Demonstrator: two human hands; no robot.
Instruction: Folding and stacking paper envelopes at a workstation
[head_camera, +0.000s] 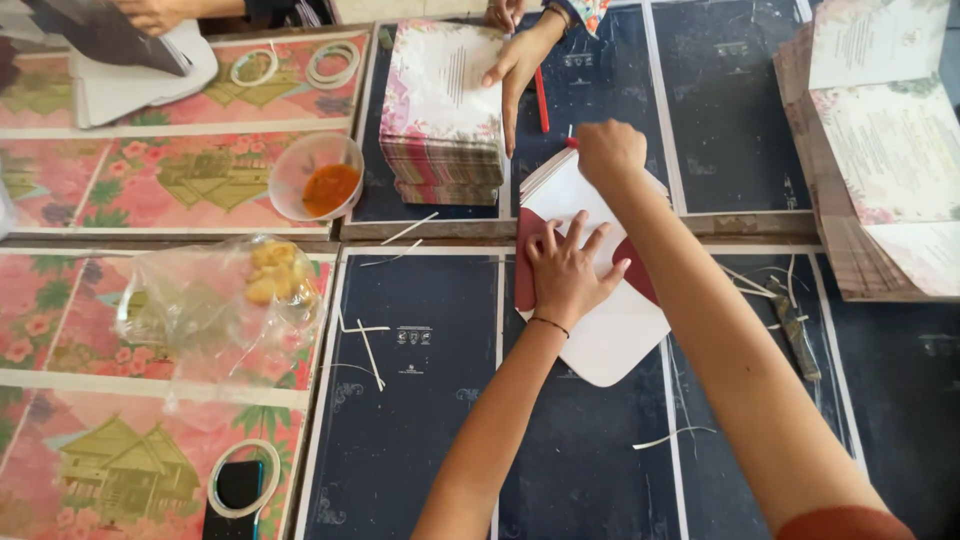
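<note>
Pressing my left hand (566, 272) flat, fingers spread, on the white envelope (610, 330) with its dark red flap, I keep my right hand (608, 152) fisted at the envelope's far edge; whether it pinches anything I cannot tell. Beyond the envelope, another person's hand (515, 75) touches a stack of floral cards (440, 110).

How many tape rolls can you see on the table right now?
3. Two rolls lie side by side at top left; a third lies on the phone at the bottom left. Others may be hidden.
</note>
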